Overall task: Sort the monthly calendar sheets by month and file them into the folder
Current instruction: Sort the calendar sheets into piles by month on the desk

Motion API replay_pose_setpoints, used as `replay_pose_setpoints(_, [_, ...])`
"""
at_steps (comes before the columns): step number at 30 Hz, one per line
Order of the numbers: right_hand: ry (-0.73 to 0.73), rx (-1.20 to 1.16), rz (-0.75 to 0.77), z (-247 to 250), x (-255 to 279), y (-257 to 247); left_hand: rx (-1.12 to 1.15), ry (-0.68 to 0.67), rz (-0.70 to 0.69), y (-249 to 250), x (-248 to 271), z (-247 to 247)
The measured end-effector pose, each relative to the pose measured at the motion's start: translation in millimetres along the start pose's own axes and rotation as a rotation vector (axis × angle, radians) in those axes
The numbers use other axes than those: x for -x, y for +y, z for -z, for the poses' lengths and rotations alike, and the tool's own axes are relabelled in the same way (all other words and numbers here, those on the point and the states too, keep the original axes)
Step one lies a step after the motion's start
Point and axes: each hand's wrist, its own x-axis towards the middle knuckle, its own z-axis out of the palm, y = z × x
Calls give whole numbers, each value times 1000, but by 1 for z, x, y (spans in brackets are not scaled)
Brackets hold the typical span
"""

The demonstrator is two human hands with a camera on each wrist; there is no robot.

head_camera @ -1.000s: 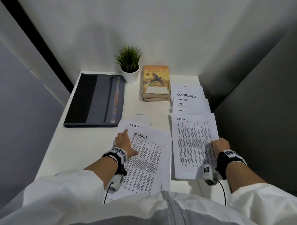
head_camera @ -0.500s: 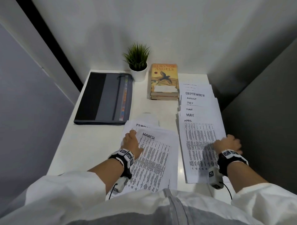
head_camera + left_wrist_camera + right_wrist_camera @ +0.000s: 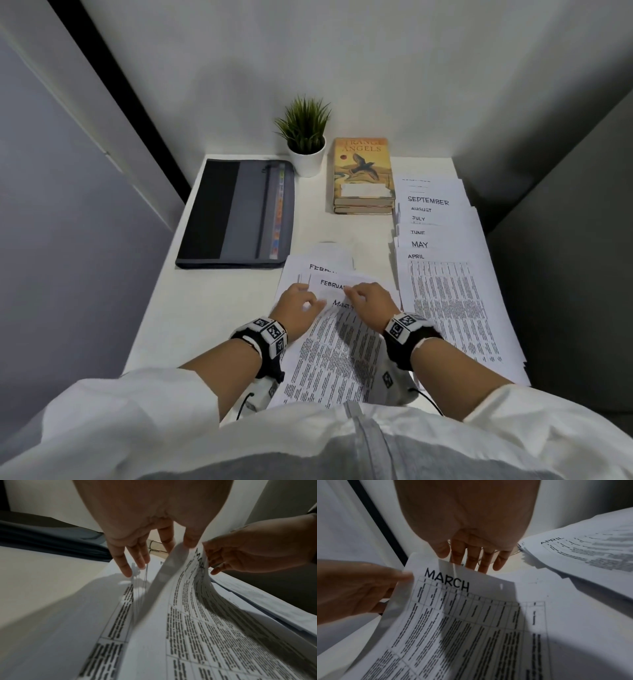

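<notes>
Head view shows our two hands meeting at the top of the MARCH sheet (image 3: pixel 337 346), which lies on the near pile in front of us, over two FEBRUARY sheets (image 3: pixel 330 283). We pinch its top left corner with the left hand (image 3: pixel 298 308); the right hand (image 3: pixel 368 303) pinches the top edge between thumb and fingers. The sheet bows upward between us, so we judge it light, limp and easy to crease. It looks best held by both top corners and lifted level. The sorted stack (image 3: pixel 445 291) lies just right, APRIL on top; the folder (image 3: pixel 236 214) sits closed, far left on the table (image 3: pixel 171 308).
</notes>
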Motion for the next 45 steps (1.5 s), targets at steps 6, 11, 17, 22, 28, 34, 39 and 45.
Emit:
replay_pose_setpoints(6, [79, -120, -113, -5, -4, 9, 204, 27, 67, 2, -14, 1])
replay_pose_setpoints(11, [74, -97, -128, -9, 1, 10, 218, 79, 147, -3, -30, -2])
replay_pose_setpoints(17, [-72, 62, -78, -8, 4, 13, 267, 32, 227, -6, -39, -2])
replay_pose_setpoints(22, [65, 302, 124, -12, 2, 17, 172, -15, 111, -8, -36, -1])
replay_pose_setpoints(28, [79, 239, 246, -24, -1, 14, 160, -45, 135, -15, -30, 5])
replay_pose_setpoints(34, [102, 232, 290, -34, 6, 16, 167, -59, 172, -20, -26, 9])
replay_pose_setpoints(39, [68, 163, 271, -30, 10, 15, 225, -35, 156, -19, -25, 12])
replay_pose_setpoints(45, [57, 140, 284, -23, 18, 14, 224, 6, 168, -18, -25, 10])
